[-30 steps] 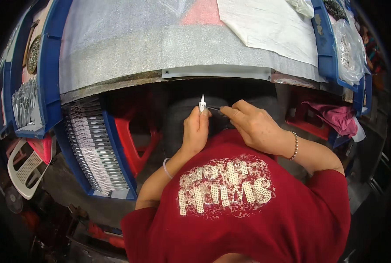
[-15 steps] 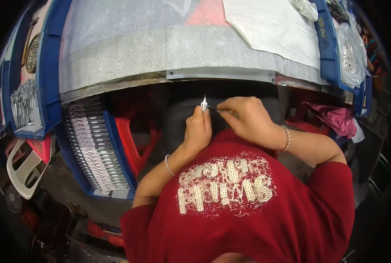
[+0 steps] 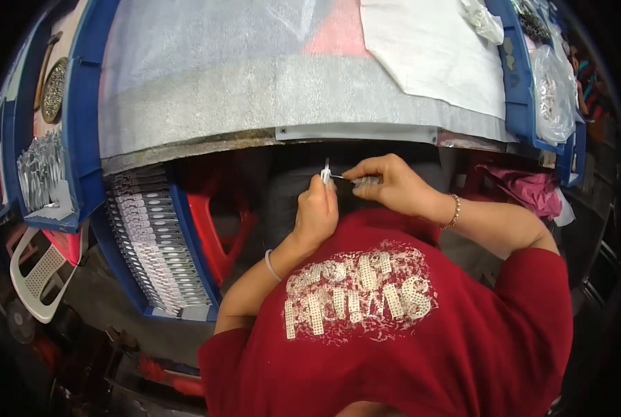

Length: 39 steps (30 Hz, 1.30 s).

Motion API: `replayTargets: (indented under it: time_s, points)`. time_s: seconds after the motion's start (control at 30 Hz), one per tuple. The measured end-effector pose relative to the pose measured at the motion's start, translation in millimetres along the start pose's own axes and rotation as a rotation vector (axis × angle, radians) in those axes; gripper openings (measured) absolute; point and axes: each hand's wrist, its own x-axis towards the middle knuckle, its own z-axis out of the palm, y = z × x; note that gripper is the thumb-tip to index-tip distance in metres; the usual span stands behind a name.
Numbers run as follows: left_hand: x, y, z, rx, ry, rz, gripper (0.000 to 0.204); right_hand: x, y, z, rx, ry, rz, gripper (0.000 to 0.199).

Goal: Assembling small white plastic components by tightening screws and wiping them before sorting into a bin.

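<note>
Just in front of the table edge, over my lap, my left hand (image 3: 316,212) is closed, pinching a small white part (image 3: 326,174) between thumb and fingertips. A thin pale end sticks up from that part. My right hand (image 3: 408,191) is wrapped around a slim tool with a thin metal shaft and a greyish handle (image 3: 367,181), which looks like a screwdriver. The shaft points left and its tip meets the white part. My fingers hide much of the part and some of the handle.
The table (image 3: 206,97) has a foam sheet and a white cloth (image 3: 436,62). A blue crate (image 3: 189,250) of stacked grey and white pieces stands at left, below a blue bin (image 3: 81,146) of metal parts. A clear bag (image 3: 554,97) lies right; a red stool (image 3: 210,236) is under the table.
The view has shifted slightly. My right fingers have changed their grip on the tool, so more of its greyish handle shows. The left hand still pinches the white part.
</note>
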Motion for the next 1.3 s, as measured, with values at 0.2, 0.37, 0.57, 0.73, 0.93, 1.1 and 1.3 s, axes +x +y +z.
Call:
replayTargets:
  time_s: [0.2, 0.37, 0.57, 0.73, 0.93, 1.1, 1.3]
  points:
    - [-4.9, -0.1, -0.6, -0.115, -0.019, -0.071, 0.015, -7.4, -56.2, -3.9, -0.937, -0.257, -0.185, 0.042]
    - [-2.0, -4.5, 6.8, -0.068, 0.057, 0.007, 0.015, -0.2, -48.6, -9.2, -0.944, -0.288, -0.220, 0.044]
    - [0.5, -3.4, 1.7, -0.024, 0.041, -0.017, 0.014, -4.5, -15.5, 8.0, -0.543, -0.016, -0.162, 0.034]
    - [-5.6, -1.2, 2.4, -0.045, 0.047, 0.036, 0.015, -12.3, -13.9, 1.5, 0.004, -0.024, 0.140, 0.037]
    - [-12.7, 34.0, -34.1, -0.684, -0.204, -0.377, 0.030, -50.4, -27.4, -1.6, -0.530, 0.188, -0.293, 0.030]
    - [0.0, 60.5, -64.0, -0.328, -0.234, -0.121, 0.021, -36.7, -23.1, 15.3, -0.163, -0.008, -0.248, 0.025]
    - [-3.3, 52.8, -62.7, -0.646, -0.254, -0.435, 0.019, -13.0, -12.9, 34.5, 0.463, -0.176, 0.127, 0.019]
